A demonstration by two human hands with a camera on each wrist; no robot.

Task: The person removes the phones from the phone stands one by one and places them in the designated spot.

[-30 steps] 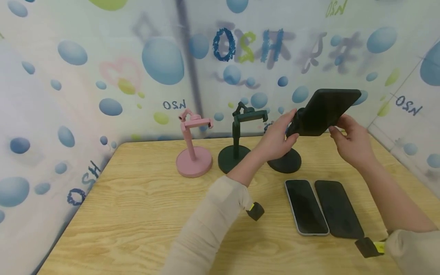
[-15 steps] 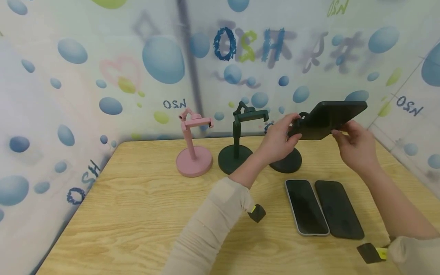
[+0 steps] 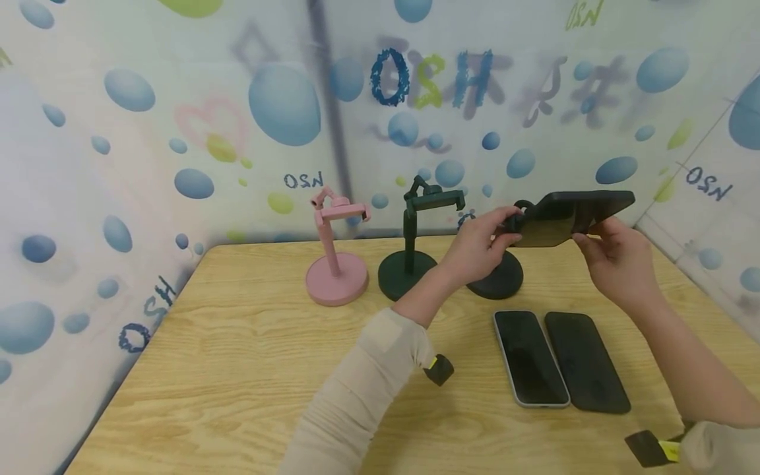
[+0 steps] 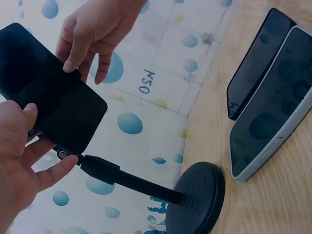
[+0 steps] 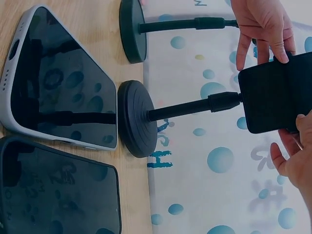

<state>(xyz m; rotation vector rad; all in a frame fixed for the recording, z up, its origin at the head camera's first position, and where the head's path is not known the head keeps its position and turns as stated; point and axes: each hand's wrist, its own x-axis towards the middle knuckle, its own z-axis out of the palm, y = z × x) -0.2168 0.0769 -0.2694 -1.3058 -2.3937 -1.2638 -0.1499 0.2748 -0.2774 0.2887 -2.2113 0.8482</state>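
A black smartphone [image 3: 555, 221] sits at the top of a black phone stand, tilted toward flat; the stand's round base [image 3: 497, 277] rests on the table. My left hand [image 3: 481, 244] grips the phone's left edge where the stand's clamp meets it. At the opposite edge my right hand [image 3: 620, 260] pinches the phone between thumb and fingers. The right wrist view shows both thumbs at opposite long edges of the phone [image 5: 268, 97], beside small dark clamp lips. In the left wrist view the stand's post [image 4: 141, 185] runs from base to phone. The phone hides most of the clamp.
A pink phone stand [image 3: 336, 277] and a dark green phone stand [image 3: 408, 270] stand to the left, their clamps holding nothing. Two more phones lie side by side in front: one silver-edged [image 3: 531, 359], one black [image 3: 588, 363]. A patterned wall backs the table [image 3: 249, 356].
The phone has tipped from a steep slant to nearly flat, and its upper edge has come down. Both hands have kept their hold, and the right hand has shifted slightly right and down.
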